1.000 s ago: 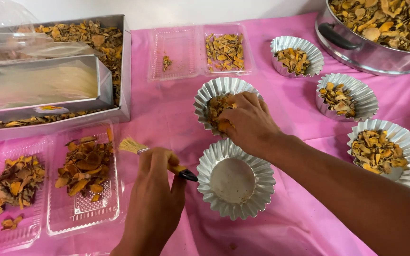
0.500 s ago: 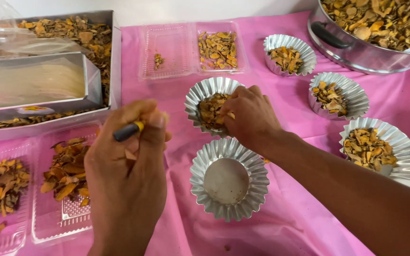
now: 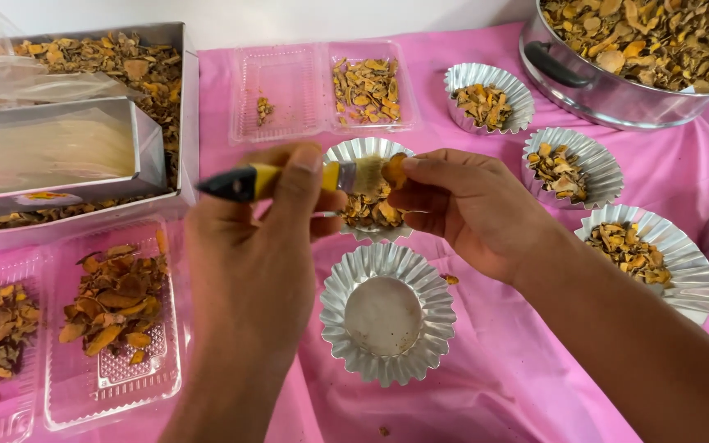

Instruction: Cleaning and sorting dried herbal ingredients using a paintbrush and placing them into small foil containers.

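Head view: at frame centre the left hand (image 3: pixel 260 246) grips a small brush (image 3: pixel 305 178), brushing a dried orange slice (image 3: pixel 395 170) pinched by the right hand (image 3: pixel 473 209); several fluted tins (image 3: pixel 627 250) hold slices, while one empty tin (image 3: pixel 387 313) sits below.

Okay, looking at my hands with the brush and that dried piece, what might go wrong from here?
1. The right hand pinches the dried orange piece by its fingertips only, above the filled foil cup; brushing may knock it loose onto the pink cloth.
2. The left hand holds the brush over that cup, so brushed-off dust likely falls onto the chips inside.
3. The empty foil cup lies just below both wrists and looks light; a wrist may nudge it.
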